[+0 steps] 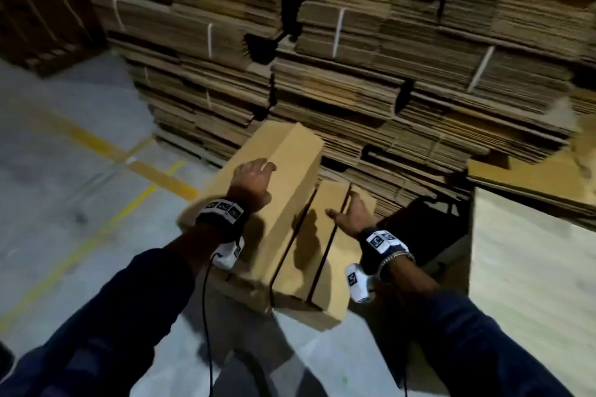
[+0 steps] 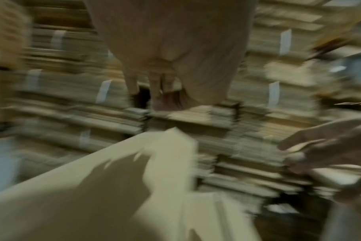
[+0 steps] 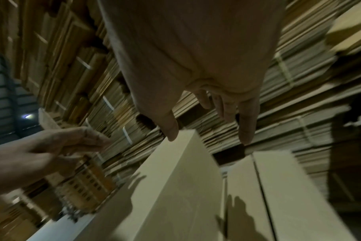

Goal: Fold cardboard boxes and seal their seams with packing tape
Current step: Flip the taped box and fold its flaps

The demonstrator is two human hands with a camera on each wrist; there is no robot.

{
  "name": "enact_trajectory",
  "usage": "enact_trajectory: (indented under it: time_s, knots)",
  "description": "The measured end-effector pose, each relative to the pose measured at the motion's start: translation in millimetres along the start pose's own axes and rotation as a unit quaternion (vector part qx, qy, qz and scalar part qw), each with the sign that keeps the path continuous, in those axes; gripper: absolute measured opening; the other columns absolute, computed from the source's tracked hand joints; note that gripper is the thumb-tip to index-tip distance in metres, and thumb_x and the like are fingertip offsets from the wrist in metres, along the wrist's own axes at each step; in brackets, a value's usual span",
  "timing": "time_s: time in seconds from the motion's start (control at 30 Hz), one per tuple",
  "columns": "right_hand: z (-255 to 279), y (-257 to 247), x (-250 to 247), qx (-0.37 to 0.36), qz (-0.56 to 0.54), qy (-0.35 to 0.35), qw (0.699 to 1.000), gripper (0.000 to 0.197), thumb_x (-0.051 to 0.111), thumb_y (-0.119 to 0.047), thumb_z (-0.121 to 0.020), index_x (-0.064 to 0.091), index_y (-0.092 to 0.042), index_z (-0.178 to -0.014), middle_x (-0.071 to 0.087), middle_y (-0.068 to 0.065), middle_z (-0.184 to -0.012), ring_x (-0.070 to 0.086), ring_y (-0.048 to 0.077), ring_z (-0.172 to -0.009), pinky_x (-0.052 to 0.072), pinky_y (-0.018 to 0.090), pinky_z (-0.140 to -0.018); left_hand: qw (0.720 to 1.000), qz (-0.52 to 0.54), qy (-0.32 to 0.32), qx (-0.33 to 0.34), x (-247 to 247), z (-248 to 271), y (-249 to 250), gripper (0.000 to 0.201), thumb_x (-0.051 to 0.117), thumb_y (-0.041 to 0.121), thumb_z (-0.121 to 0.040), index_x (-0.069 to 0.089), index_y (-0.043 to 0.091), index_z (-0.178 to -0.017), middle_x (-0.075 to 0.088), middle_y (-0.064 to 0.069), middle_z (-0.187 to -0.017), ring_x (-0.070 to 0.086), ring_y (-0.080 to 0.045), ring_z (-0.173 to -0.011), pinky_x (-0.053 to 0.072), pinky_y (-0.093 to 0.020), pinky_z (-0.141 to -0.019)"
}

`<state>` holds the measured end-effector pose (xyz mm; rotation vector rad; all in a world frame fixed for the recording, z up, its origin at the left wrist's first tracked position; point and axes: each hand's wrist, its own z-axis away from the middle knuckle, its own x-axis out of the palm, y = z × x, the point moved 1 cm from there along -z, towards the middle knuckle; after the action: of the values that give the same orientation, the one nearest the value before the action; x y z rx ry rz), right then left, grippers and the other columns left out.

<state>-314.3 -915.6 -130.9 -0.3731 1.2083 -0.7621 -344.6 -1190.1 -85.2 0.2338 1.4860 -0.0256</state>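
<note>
A tan cardboard box (image 1: 290, 203) stands on the floor in front of me, with a broad panel raised on its left and narrower flaps (image 1: 325, 235) lying side by side on its right. My left hand (image 1: 258, 171) is spread over the raised panel with straight fingers and holds nothing. Over the right flaps my right hand (image 1: 350, 209) is also spread and empty. In the right wrist view the right hand (image 3: 208, 124) hangs just above the box (image 3: 175, 179), and the left hand (image 3: 68, 143) is at the left. The left wrist view is blurred and shows the left hand (image 2: 159, 91) over the box (image 2: 105, 187). I see no packing tape.
Tall stacks of strapped flat cardboard (image 1: 354, 58) rise right behind the box. A large pale cardboard sheet (image 1: 532, 267) lies at the right beside a dark gap (image 1: 429, 229). Grey floor with yellow lines (image 1: 96, 145) spreads to the left.
</note>
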Motion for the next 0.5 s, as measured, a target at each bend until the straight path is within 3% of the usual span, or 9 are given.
enact_trajectory:
  time_s: [0.23, 0.37, 0.5]
  knots:
    - [60.4, 129.9, -189.9, 0.020, -0.022, 0.103, 0.994, 0.070, 0.077, -0.040, -0.089, 0.047, -0.008, -0.143, 0.055, 0.019, -0.142, 0.056, 0.037, -0.128, 0.048, 0.046, -0.107, 0.982, -0.023, -0.004, 0.188, -31.3, 6.1, 262.6, 0.066, 0.063, 0.022, -0.086, 0.046, 0.020, -0.149, 0.050, -0.009, -0.150, 0.049, -0.032, -0.134, 0.038, -0.045, -0.111]
    - [120.5, 238.5, -288.9, 0.042, -0.020, 0.133, 0.990, 0.073, 0.074, -0.037, -0.093, 0.042, -0.005, -0.150, 0.051, 0.022, -0.145, 0.052, 0.038, -0.133, 0.043, 0.040, -0.106, 0.965, -0.016, -0.014, 0.261, -13.4, 34.0, 425.7, 0.059, 0.059, 0.025, -0.089, 0.048, 0.022, -0.146, 0.052, -0.007, -0.147, 0.052, -0.033, -0.129, 0.040, -0.045, -0.106]
    - [186.3, 364.0, -382.5, 0.091, -0.025, 0.160, 0.983, 0.075, 0.073, -0.039, -0.094, 0.038, -0.007, -0.153, 0.047, 0.023, -0.148, 0.049, 0.037, -0.136, 0.042, 0.041, -0.108, 0.942, 0.021, -0.034, 0.334, 16.2, 75.9, 587.0, 0.060, 0.061, 0.028, -0.091, 0.047, 0.023, -0.150, 0.053, -0.004, -0.150, 0.049, -0.030, -0.136, 0.035, -0.046, -0.114]
